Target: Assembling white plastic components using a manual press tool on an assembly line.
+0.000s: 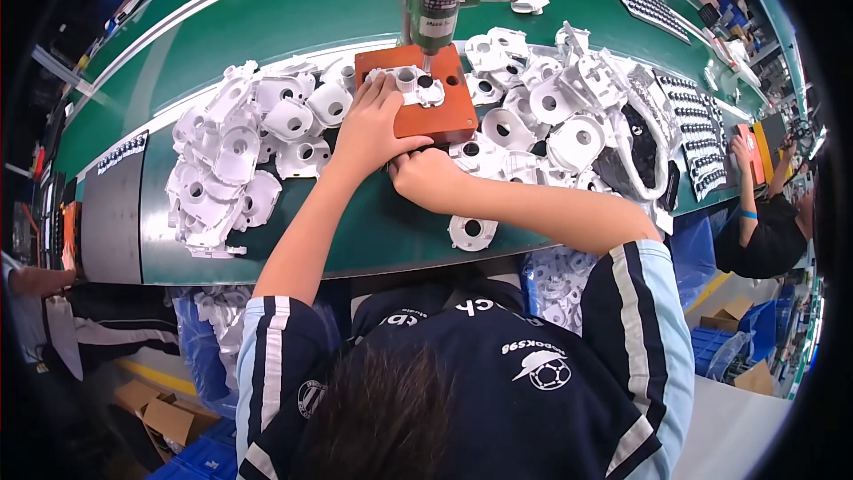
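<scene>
Green surface (355,231), upper center: one orange block (437,121), one white part (410,87) on it; left hand (371,124) fingers-out on that, right hand (426,180) balled up.

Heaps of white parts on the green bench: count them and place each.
2: the left heap and the right heap, either side of the orange-brown block. No other heap shows.

Green-topped table (373,218) is backed by a long green surface (267,22) with a pale rail (182,13); yellow floor stripe (164,377), open cardboard box (169,420) and blue crate (211,455) noted lower left.
</scene>
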The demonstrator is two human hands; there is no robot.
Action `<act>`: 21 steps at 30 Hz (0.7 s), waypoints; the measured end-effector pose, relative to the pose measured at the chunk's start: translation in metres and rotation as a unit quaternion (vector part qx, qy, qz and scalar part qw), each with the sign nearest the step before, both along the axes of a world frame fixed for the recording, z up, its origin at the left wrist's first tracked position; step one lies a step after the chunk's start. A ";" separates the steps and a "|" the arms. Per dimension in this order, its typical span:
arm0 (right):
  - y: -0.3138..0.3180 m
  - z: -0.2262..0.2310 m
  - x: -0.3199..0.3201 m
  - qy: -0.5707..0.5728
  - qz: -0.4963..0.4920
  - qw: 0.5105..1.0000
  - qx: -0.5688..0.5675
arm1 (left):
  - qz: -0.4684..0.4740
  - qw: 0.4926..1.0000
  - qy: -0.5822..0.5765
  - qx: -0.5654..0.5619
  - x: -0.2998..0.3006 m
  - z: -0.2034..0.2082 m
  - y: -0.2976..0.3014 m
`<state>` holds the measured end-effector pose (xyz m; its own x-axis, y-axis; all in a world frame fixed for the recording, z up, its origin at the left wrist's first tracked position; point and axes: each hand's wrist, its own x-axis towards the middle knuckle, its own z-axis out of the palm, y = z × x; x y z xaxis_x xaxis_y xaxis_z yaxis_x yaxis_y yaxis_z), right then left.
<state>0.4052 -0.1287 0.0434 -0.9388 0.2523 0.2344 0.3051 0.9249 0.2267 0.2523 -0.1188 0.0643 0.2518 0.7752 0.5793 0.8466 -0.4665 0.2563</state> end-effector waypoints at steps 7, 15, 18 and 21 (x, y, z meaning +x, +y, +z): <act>0.006 0.003 0.024 0.039 -0.043 0.998 -0.030 | -0.008 1.000 -0.001 0.003 0.001 0.002 0.000; 0.039 0.067 0.053 0.275 -0.180 0.880 -0.344 | 0.010 1.000 0.025 -0.001 -0.004 0.000 -0.003; 0.079 0.059 0.056 0.341 -0.232 0.813 -0.411 | 0.010 1.000 0.029 0.004 -0.001 0.001 -0.001; 0.090 0.067 0.038 0.358 -0.228 0.793 -0.437 | 0.006 1.000 0.026 0.014 -0.001 0.003 -0.001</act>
